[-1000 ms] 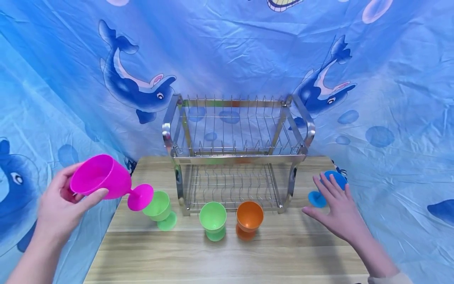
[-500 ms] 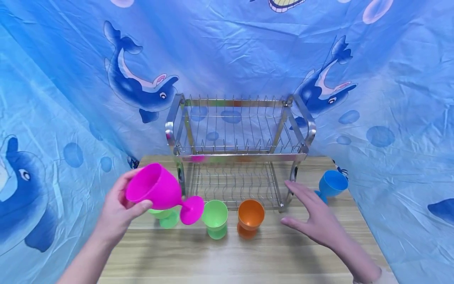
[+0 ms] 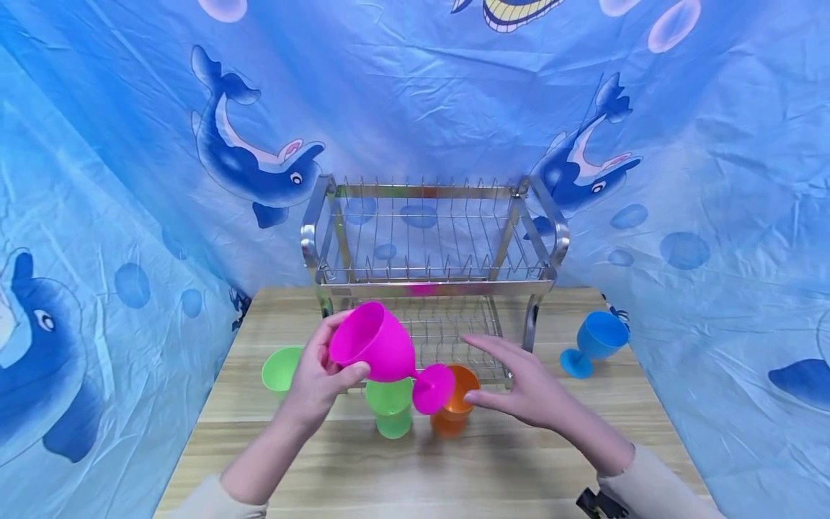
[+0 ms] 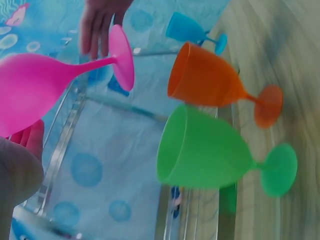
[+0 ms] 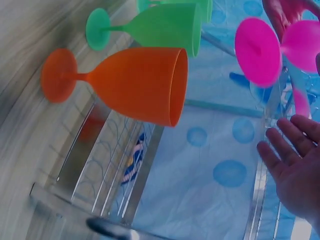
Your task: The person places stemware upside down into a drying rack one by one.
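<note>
A pink plastic goblet [image 3: 382, 346] is gripped around its bowl by my left hand [image 3: 320, 375]. It is tilted, its mouth toward the left and its foot toward my right hand [image 3: 519, 382]. That hand has its fingers extended and holds nothing, close to the goblet's foot. Below the pink goblet stand an upright green goblet [image 3: 391, 411] and an orange goblet [image 3: 449, 418], partly covered by it in the head view. A second green goblet [image 3: 280, 369] stands at the left, mostly hidden behind my left hand. The blue goblet [image 3: 599, 337] is upright at the right.
A two-tier metal dish rack [image 3: 428, 290] stands at the back of the wooden table [image 3: 415, 483], behind the goblets. Blue dolphin-print cloth [image 3: 415, 86] hangs behind and along both sides.
My left hand has carried the pink goblet rightward from the left side to the middle. My right hand has moved left, away from the blue goblet, toward the pink one.
</note>
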Demonstrator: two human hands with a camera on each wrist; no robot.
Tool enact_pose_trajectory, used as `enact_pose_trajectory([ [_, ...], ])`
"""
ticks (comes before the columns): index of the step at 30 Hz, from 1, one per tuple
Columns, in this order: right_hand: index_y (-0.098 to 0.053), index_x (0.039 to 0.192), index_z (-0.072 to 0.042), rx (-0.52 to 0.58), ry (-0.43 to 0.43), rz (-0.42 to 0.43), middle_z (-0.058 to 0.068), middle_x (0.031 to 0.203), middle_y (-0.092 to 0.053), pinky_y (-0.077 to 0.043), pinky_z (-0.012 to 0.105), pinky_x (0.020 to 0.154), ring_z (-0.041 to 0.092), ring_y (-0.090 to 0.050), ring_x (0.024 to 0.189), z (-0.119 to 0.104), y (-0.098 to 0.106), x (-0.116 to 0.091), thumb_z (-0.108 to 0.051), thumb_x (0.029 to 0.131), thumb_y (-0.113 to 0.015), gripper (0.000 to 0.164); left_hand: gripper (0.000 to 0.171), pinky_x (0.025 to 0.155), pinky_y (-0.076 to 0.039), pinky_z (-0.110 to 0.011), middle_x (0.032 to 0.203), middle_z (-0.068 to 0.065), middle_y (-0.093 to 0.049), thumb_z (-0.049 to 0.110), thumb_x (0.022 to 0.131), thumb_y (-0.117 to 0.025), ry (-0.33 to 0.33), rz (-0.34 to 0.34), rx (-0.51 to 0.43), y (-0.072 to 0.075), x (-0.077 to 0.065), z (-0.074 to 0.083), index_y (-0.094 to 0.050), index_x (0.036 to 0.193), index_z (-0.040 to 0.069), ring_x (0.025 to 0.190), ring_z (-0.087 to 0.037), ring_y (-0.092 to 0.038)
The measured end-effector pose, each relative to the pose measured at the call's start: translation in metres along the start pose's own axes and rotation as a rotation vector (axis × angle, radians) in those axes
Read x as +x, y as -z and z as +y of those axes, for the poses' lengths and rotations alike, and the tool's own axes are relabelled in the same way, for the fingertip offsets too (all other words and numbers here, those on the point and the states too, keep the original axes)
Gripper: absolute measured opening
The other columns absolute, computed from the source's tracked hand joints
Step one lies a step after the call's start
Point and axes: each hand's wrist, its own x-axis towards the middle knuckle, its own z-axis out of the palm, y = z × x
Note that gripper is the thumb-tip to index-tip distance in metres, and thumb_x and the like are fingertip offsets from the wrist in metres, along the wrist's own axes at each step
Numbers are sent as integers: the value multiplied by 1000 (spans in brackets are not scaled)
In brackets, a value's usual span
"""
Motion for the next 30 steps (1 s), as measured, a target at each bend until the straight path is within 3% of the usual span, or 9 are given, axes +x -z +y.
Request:
enact_pose_trajectory([
  [8, -62, 151, -19, 125, 103, -96, -1, 150, -64, -56, 61, 106, 28, -61, 137, -1, -5, 29, -34, 92, -87, 66, 74, 99, -60, -29, 141, -10, -59, -1, 87, -78, 23, 25, -82, -26, 9, -13, -43, 152, 3, 124, -23, -62],
  [17, -71, 140, -13, 222, 115, -155, 1, 133, -74, -63, 38, 96, 23, -72, 120, 3, -10, 43, -24, 93, -86, 51, 75, 98, -62, -33, 142, -13, -57, 10, 88, -84, 33, 19, -60, -36, 7, -20, -45, 151, 4, 127, -28, -60],
  [24, -78, 127, -12, 223, 100, -144, -1, 115, -79, -64, 28, 86, 15, -75, 103, 5, -16, 47, -23, 95, -85, 35, 74, 98, -62, -33, 141, -13, -59, 7, 86, -84, 18, 37, -75, -40, 10, -24, -46, 149, 4, 126, -30, -60],
  [30, -80, 119, -9, 258, 93, -106, 2, 108, -81, -65, 26, 82, 14, -76, 96, 6, -18, 50, -17, 93, -86, 28, 76, 96, -63, -35, 141, -13, -59, 9, 85, -85, -4, 32, -88, -42, 13, -26, -45, 149, 5, 127, -31, -60],
])
